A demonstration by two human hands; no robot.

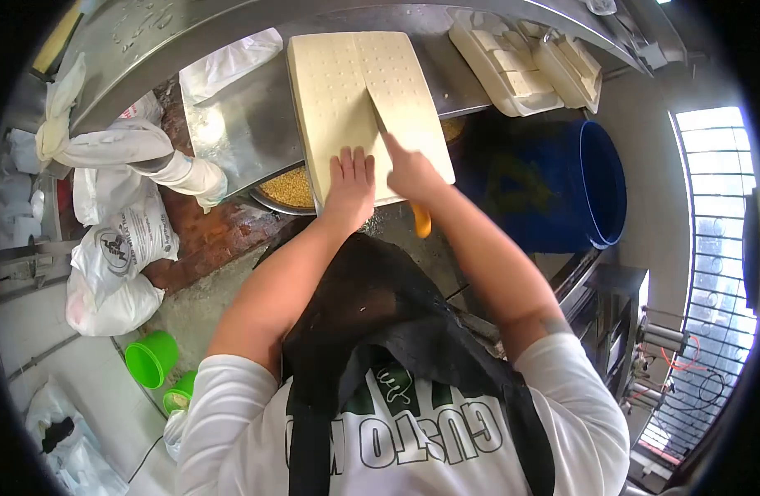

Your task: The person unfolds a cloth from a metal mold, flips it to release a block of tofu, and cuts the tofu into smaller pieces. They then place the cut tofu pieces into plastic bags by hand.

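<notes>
Pale tofu slab (347,91) flat on the steel table (248,124), with the left hand (351,186) open, fingers together, pressed palm-down on the slab's near edge and holding nothing. Just beside it on the same edge, the right hand (411,174) closed around an orange-handled knife (378,112), blade laid up along the slab's middle. Tucked under the slab's near-left corner, a metal bowl (287,188) of yellow grains; past the slab's far-right corner, a white tray (504,62) with cut pale blocks; right of the slab, a blue barrel (595,182), inside too dark to tell.
</notes>
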